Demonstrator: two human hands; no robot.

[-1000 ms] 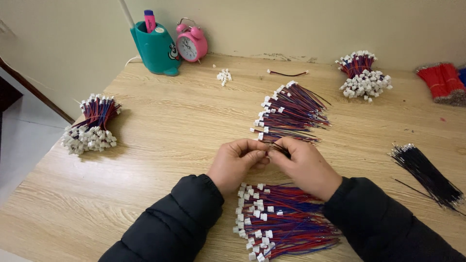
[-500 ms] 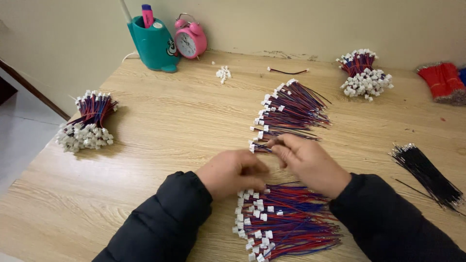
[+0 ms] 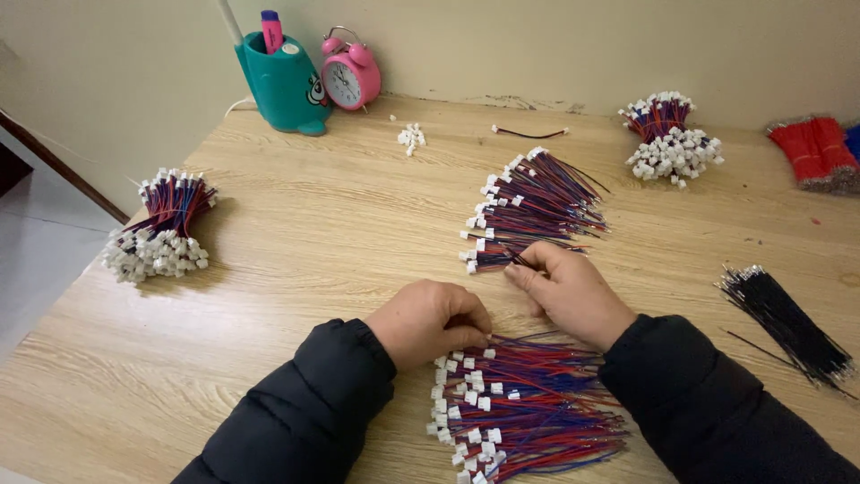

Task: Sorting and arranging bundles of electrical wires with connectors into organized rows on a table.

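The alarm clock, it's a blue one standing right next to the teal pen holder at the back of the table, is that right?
Not quite. The alarm clock is pink, not blue, as the head view shows. It does stand right next to the teal pen holder at the back of the table.

head cam | looks down, forward | close over wooden table (image 3: pixel 313 233) | single view

Your two bare hands, left hand (image 3: pixel 432 320), right hand (image 3: pixel 573 291), no gloves, both arms in puffy black padded jacket sleeves, snug cuffs at your wrists
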